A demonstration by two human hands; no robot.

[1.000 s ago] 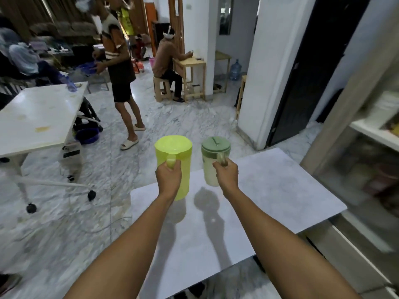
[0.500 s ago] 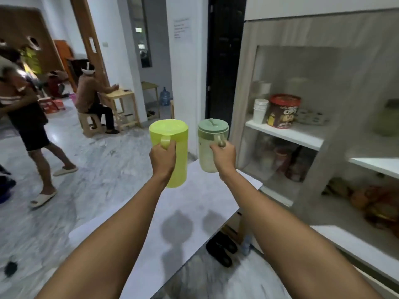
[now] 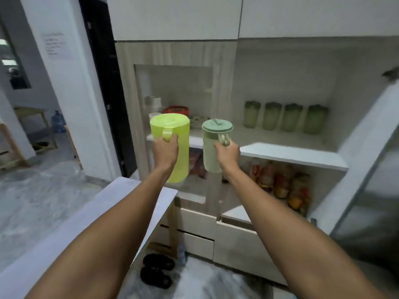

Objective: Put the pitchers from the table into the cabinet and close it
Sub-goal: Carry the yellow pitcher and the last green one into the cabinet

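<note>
Your left hand [image 3: 165, 151] is closed around the handle of the yellow-green pitcher [image 3: 172, 147], and your right hand [image 3: 226, 153] is closed around the handle of the pale green pitcher [image 3: 212, 145]. Both pitchers are in the air, upright, with the long axis vertical and the handles turned toward you.

Now from big to small. The cabinet [image 3: 280, 67] fills the view in front of you, and its right door [image 3: 367, 165] stands open at the right edge. The left part sits behind a glass panel [image 3: 172, 87], I judge, so the free way in is on the right. The white shelf [image 3: 291, 155] lies ahead and a little right of both hands, at about their height. The table [image 3: 90, 212] is below your left arm and carries nothing that I can see.

At the back of the shelf, four green containers [image 3: 285, 117] stand in a row, and the front strip is bare. Your right hand is nearer to this opening, so its pitcher probably goes in first. The yellow-green pitcher must travel to the right, past the wooden post [image 3: 224, 83]. Keep both upright, bottom first.
</note>
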